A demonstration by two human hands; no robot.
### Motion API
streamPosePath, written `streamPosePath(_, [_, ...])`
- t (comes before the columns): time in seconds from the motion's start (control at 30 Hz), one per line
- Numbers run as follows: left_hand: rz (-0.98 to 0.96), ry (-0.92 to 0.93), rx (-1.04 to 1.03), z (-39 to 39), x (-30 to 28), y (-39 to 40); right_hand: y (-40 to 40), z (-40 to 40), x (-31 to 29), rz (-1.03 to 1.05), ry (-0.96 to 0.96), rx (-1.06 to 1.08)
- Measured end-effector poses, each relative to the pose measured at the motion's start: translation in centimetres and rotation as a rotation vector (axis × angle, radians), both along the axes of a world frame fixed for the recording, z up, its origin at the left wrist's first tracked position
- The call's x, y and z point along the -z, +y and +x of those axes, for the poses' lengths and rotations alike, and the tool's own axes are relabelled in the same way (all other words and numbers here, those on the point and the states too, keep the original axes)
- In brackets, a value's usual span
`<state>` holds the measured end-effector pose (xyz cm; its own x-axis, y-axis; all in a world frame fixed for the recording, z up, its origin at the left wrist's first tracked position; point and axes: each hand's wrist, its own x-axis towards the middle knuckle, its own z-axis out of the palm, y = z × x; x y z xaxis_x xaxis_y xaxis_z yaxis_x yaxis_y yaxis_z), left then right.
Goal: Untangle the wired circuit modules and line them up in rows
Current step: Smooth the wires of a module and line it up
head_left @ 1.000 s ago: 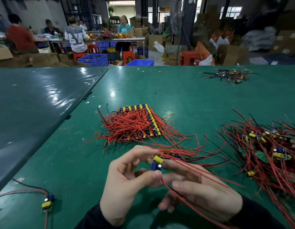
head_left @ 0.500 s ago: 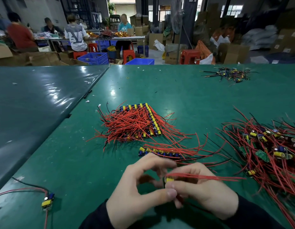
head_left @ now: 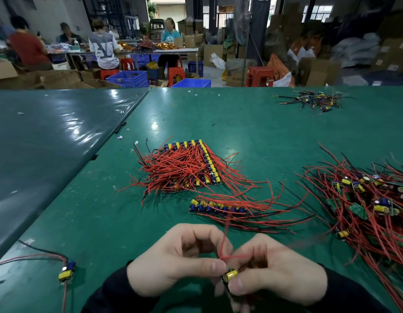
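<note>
Head view: hands (head_left: 227,263) mostly hide one module (head_left: 229,274)

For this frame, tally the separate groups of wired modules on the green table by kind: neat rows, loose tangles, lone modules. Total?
Neat rows: 2, the big block of rows and the short row in front of it.
Loose tangles: 2, the large heap at right and the small far pile.
Lone modules: 2, one held by both hands and one at left.
Total: 6 groups.
</note>
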<state>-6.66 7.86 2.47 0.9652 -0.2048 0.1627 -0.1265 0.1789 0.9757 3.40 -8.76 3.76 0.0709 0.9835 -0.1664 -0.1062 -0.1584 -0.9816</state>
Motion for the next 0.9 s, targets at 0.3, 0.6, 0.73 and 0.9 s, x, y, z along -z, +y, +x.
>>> streamPosePath(0.3, [-0.212, 0.048, 0.107, 0.05, 0.63, -0.35, 0.2, -0.09, 0.65, 0.024, 0.239, -0.086])
streamPosePath(0.6, [-0.141, 0.064, 0.144, -0.2, 0.83, -0.11, 0.3, -0.29, 0.2, -0.111, 0.218, -0.217])
streamPosePath(0.73, [-0.228, 0.007, 0.145, -0.02, 0.66, -0.43, 0.21, -0.26, 0.28, -0.056, 0.226, -0.184])
streamPosePath(0.9, [-0.308, -0.004, 0.046, 0.07, 0.83, -0.78, 0.32, -0.56, 0.74, 0.006, 0.276, -0.09])
